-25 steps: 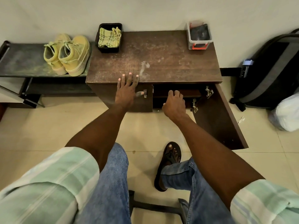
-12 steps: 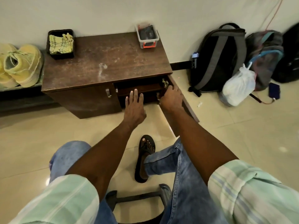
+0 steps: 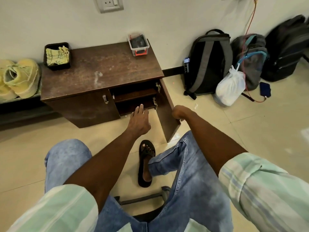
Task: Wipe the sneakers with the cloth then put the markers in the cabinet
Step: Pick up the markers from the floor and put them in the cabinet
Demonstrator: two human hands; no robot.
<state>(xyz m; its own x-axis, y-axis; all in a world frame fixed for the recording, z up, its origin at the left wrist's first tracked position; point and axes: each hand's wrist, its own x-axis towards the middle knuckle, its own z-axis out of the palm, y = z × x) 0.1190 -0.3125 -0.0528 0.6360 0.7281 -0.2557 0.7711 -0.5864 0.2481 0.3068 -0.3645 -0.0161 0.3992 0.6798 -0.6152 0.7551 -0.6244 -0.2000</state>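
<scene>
Pale floor tiles [image 3: 250,131] and a white wall frame a brown cabinet [image 3: 100,72], its right door [image 3: 167,113] swung wide open. Left hand [image 3: 138,122] reaches toward the open lower shelf, fingers straight and holding nothing. Right hand [image 3: 178,112] curls over the top edge of the open door, gripping it. On top, the checked cloth [image 3: 57,55] sits in a black tray [image 3: 47,64] at the back left; a clear box [image 3: 138,44] stands back right, its contents too dark to tell. Yellow sneakers [image 3: 18,77] rest on the low rack just left of the cabinet. Backpacks [image 3: 209,61] lean against the wall at right
</scene>
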